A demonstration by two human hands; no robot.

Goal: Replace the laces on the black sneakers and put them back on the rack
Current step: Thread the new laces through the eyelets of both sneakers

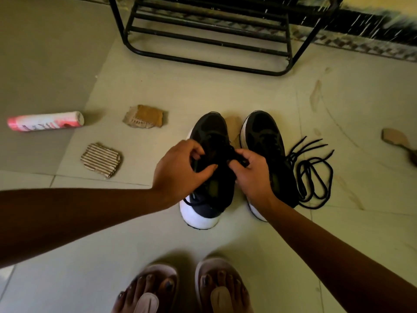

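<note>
Pale tiled floor (248, 91) under everything. Black metal shoe rack (209, 26) well beyond both hands, standing upright with nothing on its visible bars. Black white-soled held sneaker (209, 129) directly under the hands, flat on the floor, toe pointing away. Other sneaker (264, 132) just right of the right hand, parallel to the first, also on the floor. Left hand (178, 170) over the held sneaker's lacing area, fingers curled and pinching there; lace or upper, cannot tell. Right hand (252, 172) close beside it, fingers curled, pinching the black fitted lace (237, 160). Loose black laces (301, 177) coiled on the floor right of the right hand, touching the other sneaker's side. Pink spray can (45, 121) lying on its side far left of the left hand. Corrugated cardboard scrap (101, 159) left of the left hand, brown cardboard scrap (144, 116) beyond it.
</note>
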